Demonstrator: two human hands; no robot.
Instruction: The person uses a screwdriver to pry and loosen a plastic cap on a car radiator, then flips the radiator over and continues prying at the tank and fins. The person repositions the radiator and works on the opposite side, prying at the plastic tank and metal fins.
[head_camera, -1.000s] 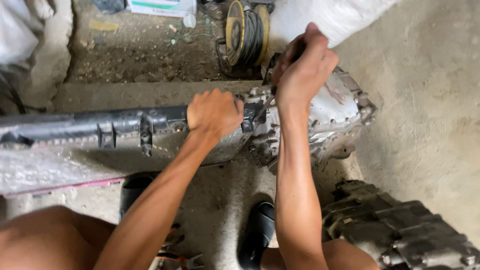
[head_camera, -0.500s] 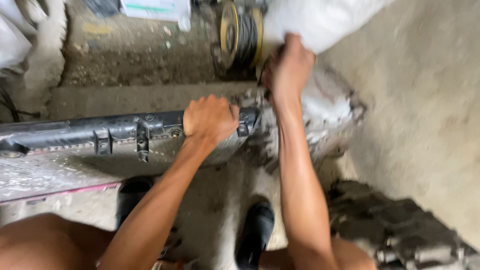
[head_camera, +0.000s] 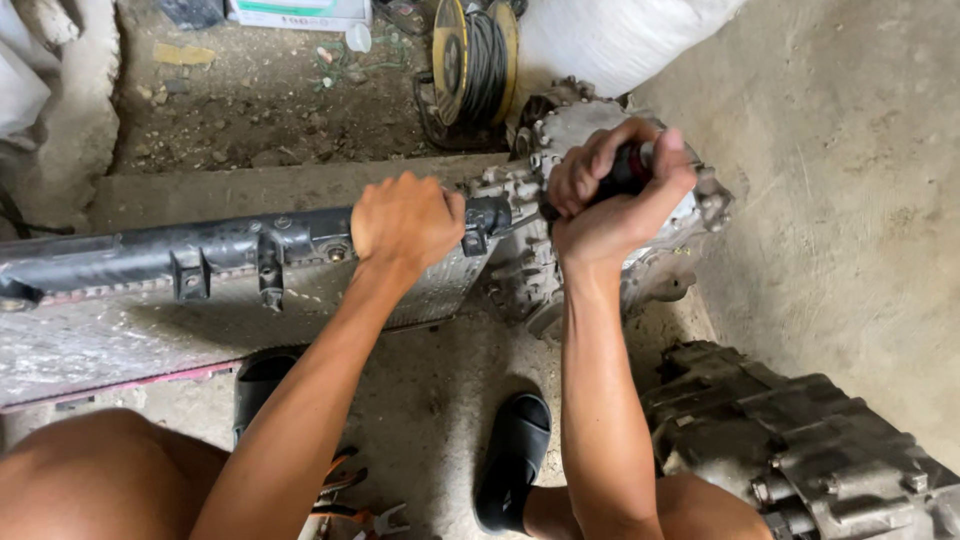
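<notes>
Black radiator tank (head_camera: 200, 245) lies across the concrete floor (head_camera: 830, 200), left hand (head_camera: 405, 222) clenched over its top edge. Right hand (head_camera: 615, 195) fisted around a dark tool handle (head_camera: 630, 168), over the grey gearbox (head_camera: 560, 140).

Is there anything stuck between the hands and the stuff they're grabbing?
Nothing visible. The left hand is wrapped straight around the black top bar of the radiator, skin on plastic. The right hand is closed around a dark tool handle over the grey metal gearbox casing, with nothing between.
</notes>
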